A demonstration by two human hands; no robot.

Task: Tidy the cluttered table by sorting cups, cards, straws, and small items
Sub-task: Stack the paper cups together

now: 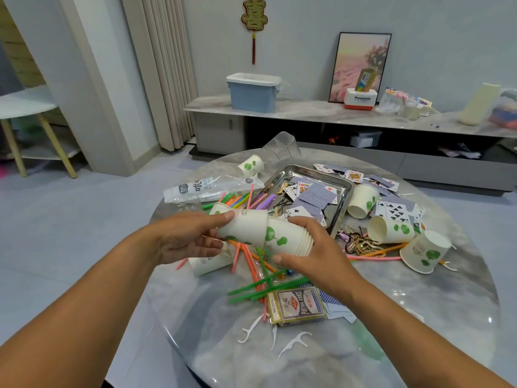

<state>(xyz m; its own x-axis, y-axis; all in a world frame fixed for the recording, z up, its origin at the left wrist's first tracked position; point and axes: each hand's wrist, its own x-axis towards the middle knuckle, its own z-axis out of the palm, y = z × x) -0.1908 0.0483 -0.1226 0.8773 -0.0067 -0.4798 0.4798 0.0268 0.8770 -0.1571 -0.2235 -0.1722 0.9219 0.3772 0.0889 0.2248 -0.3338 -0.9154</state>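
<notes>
Over the round marble table (419, 309) I hold a sideways stack of white paper cups (282, 240) with green prints. My right hand (313, 256) grips its rim end. My left hand (190, 236) grips a single cup (246, 226) at the stack's other end. Loose cups lie on the table: one at the back (251, 164), one beside the tray (362, 201), two at the right (390, 229) (425, 254), one under my left hand (208, 265). Coloured straws (251, 264) are strewn below my hands. Playing cards (314, 198) fill a steel tray (340, 201).
A card box (296, 305) lies near the front. White floss picks (291, 344) are scattered by the table's edge. Hairpins and clips (358, 243) sit right of the tray. A plastic bag (207, 187) and a clear tumbler (281, 149) lie at the back. More cards (396, 210) spread right.
</notes>
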